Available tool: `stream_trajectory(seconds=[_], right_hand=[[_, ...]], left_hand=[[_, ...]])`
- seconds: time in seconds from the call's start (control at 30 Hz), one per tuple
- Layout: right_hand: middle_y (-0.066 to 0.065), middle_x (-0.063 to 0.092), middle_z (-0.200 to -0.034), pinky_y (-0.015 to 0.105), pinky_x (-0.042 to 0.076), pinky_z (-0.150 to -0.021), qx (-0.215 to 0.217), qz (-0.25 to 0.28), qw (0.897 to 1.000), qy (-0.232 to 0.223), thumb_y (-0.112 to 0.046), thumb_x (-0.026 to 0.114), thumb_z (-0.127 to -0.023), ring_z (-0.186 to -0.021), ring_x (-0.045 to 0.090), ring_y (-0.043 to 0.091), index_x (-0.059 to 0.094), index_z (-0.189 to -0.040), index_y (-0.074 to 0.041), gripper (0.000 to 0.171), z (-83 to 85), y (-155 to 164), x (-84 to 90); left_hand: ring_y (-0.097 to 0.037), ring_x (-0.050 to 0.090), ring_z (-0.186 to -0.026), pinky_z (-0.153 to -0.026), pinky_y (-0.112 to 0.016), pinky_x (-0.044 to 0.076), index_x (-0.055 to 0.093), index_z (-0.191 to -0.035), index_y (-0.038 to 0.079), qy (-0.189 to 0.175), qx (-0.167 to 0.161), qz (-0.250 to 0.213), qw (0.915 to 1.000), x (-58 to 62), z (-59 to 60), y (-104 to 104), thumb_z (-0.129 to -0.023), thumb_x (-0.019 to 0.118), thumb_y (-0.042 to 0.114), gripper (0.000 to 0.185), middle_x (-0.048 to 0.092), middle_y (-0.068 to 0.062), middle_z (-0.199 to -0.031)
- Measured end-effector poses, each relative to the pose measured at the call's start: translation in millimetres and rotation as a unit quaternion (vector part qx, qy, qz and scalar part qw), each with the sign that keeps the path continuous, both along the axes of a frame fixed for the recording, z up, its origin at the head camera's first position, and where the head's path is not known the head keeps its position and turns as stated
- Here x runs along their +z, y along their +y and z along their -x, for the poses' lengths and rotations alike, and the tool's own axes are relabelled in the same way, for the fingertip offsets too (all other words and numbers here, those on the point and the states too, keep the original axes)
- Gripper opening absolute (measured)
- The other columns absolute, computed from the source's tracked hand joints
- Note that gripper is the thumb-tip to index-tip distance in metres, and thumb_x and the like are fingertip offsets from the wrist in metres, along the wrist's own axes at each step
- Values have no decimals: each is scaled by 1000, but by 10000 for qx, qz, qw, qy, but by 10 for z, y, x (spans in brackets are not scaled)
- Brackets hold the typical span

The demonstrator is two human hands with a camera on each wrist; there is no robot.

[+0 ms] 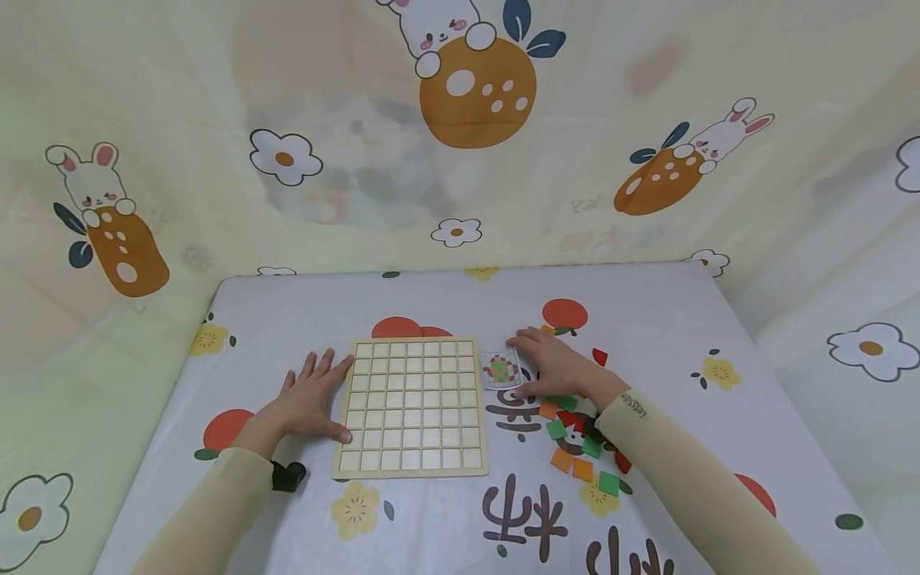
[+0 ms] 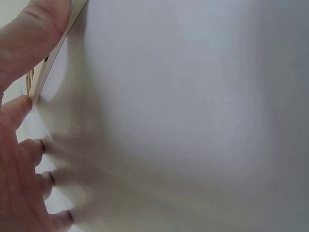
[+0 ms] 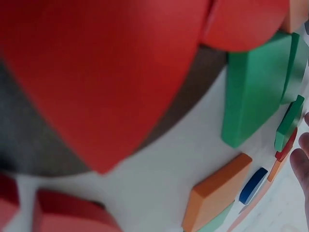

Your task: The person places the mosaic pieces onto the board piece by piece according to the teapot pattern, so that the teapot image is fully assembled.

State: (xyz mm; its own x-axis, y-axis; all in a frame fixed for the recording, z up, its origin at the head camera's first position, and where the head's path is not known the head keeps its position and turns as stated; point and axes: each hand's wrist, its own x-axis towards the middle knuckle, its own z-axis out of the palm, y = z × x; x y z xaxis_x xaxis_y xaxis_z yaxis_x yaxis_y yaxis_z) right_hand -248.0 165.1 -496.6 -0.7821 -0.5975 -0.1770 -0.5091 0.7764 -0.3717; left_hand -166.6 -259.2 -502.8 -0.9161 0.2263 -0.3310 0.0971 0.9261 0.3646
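A square wooden grid board [image 1: 411, 407] lies flat on the table. My left hand [image 1: 305, 407] rests beside its left edge with fingers spread; the index finger and thumb touch that edge, as the left wrist view also shows with the thumb [image 2: 36, 36] over the board's rim. To the board's right lies a small card [image 1: 501, 370] with a coloured pattern. My right hand [image 1: 557, 366] is at the card's right side, fingertips by its upper corner and thumb by its lower one. Only fingertips [image 3: 301, 157] of this hand show in the right wrist view.
Loose red, green and orange pieces lie under and below the right forearm, among them a green square [image 1: 608, 483] and an orange square [image 1: 561, 460]. The right wrist view shows a large red piece [image 3: 106, 72] up close and a blue piece [image 3: 253, 185]. A patterned cloth [image 1: 402, 527] covers the table.
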Motion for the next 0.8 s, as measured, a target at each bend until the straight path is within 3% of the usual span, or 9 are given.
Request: stream_trajectory(seconds=[0.47,0.8], right_hand=[[14,35,-149,54,32,-107,-105,164,9998,26,-47,78,-74,-135,32,34,39,-144,-10,89,5,43,30],[11,48,-141,53,38,-103,-1052,763,9910,-330,-30,70,-88,-126,45,31,40,-144,-11,66,122,400,189]], left_hand=[[-46,-7,-142,-106,-71,0,17,-154,17,6,-58,-2,10000,-17,-3,-10,-52,86,58,129,3,-20,-158],[-47,-6,-142,-105,-72,0,19,-153,16,69,-56,-52,9999,-12,7,-12,-52,87,56,128,4,-21,-158]])
